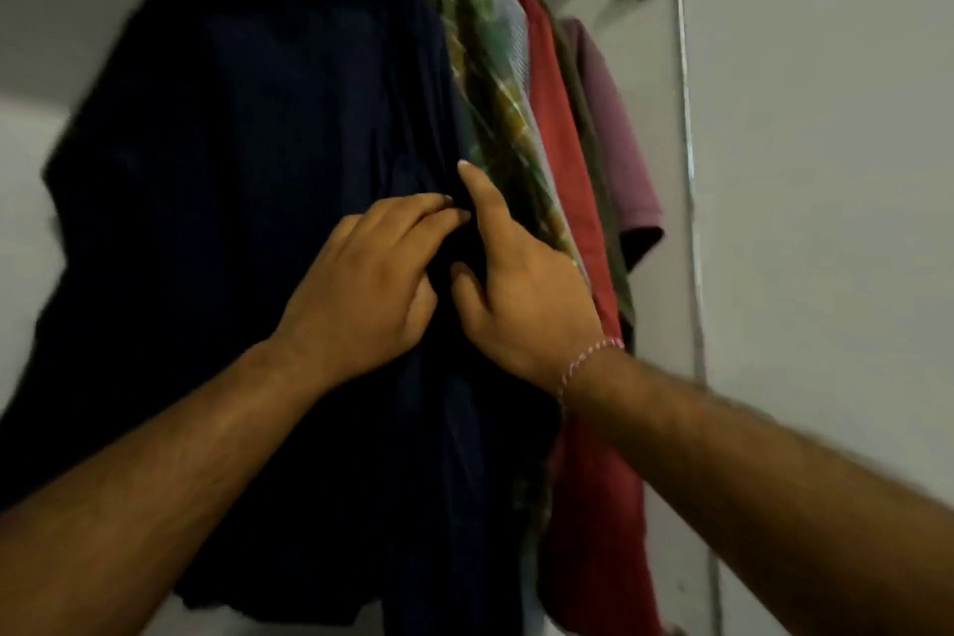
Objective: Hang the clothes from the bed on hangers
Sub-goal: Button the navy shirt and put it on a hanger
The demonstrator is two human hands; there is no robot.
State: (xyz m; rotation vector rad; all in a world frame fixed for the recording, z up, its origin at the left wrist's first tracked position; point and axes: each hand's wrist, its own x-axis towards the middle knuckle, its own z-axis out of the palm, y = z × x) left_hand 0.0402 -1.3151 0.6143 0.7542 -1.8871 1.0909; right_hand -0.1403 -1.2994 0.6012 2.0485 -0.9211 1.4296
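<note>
A dark navy shirt hangs in front of me inside the wardrobe; its hanger is hidden at the top. Both hands are at its front edge at mid height. My left hand rests on the fabric with its fingers stretched rightward and its thumb curled in, pinching the dark cloth. My right hand holds the same edge from the right, index finger pointing up and thumb hooked into the fabric. A pink thread bracelet sits on the right wrist.
To the right hang a green checked garment, a red garment, an olive one and a mauve one. The white wardrobe door with a hinge stands at right. A white wardrobe wall is at left.
</note>
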